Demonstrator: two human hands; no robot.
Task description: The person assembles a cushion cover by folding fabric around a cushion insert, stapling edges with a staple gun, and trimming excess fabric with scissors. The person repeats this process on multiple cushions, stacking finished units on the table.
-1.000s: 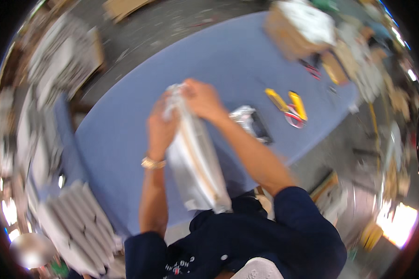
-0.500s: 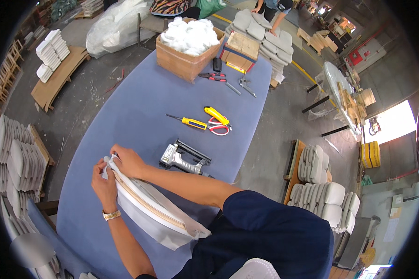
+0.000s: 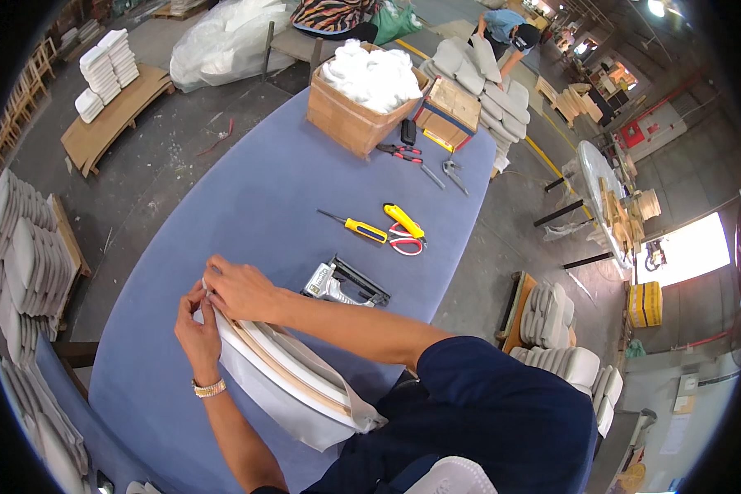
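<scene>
A curved, padded panel (image 3: 292, 365) stands edge-up on the blue table, its far end pointing away from me. It shows a tan wooden strip, white padding and loose pale grey fabric (image 3: 259, 391). My left hand (image 3: 198, 336), with a metal watch on the wrist, pinches the fabric at the far end. My right hand (image 3: 240, 290) reaches across and grips the same corner from the other side; its fingertips are partly hidden. A silver staple gun (image 3: 342, 281) lies beside my right forearm. The panel's near end rests against my dark shirt.
On the blue table (image 3: 247, 198) lie a yellow screwdriver (image 3: 364, 230), a yellow cutter (image 3: 403, 220), red-handled pliers (image 3: 399, 152) and a cardboard box (image 3: 354, 123) of white stuffing. Stacks of grey cushions (image 3: 37, 255) flank the table. A person (image 3: 505, 34) handles cushions beyond it.
The view has shifted, so the table things sit farther right. Both hands keep hold of the fabric corner, fingers bunched closer together. Beyond the table, the other person has lifted a cushion.
</scene>
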